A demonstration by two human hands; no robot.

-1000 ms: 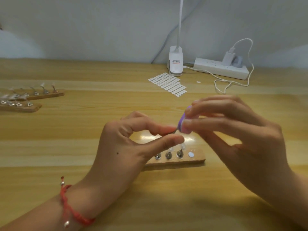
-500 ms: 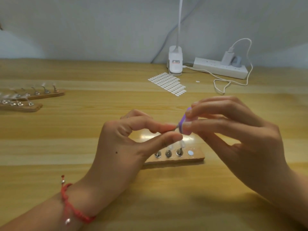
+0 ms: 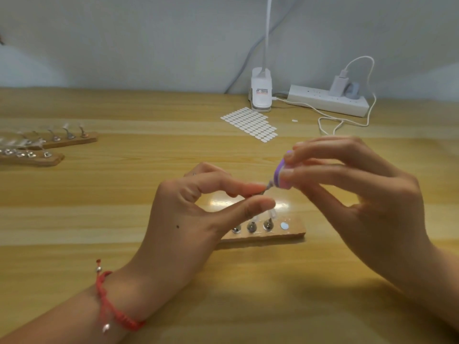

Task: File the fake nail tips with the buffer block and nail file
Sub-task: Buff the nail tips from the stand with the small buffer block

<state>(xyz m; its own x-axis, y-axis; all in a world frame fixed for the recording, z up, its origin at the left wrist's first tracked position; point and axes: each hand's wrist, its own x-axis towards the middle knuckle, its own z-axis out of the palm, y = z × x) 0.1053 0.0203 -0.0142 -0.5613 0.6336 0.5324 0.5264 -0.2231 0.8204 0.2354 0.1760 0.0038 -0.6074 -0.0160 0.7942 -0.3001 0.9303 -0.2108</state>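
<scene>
My left hand (image 3: 198,219) pinches a small metal stand with a clear fake nail tip (image 3: 267,187) between thumb and forefinger, above the table. My right hand (image 3: 352,194) grips a purple buffer block (image 3: 280,176) with fingers and thumb, its face touching the nail tip. Below the hands lies a wooden holder (image 3: 285,233) with several metal stands carrying clear tips and one bare white pad at its right end; my left hand hides its left part.
Two more wooden holders (image 3: 57,142) with nail tips lie at the far left. A sheet of white adhesive pads (image 3: 250,124) sits behind the hands. A lamp base (image 3: 260,95), a power strip (image 3: 327,100) and a white cable (image 3: 347,120) stand by the wall.
My right hand has shifted the buffer block slightly up and right along the nail tip. My left hand keeps its pinch in nearly the same place.
</scene>
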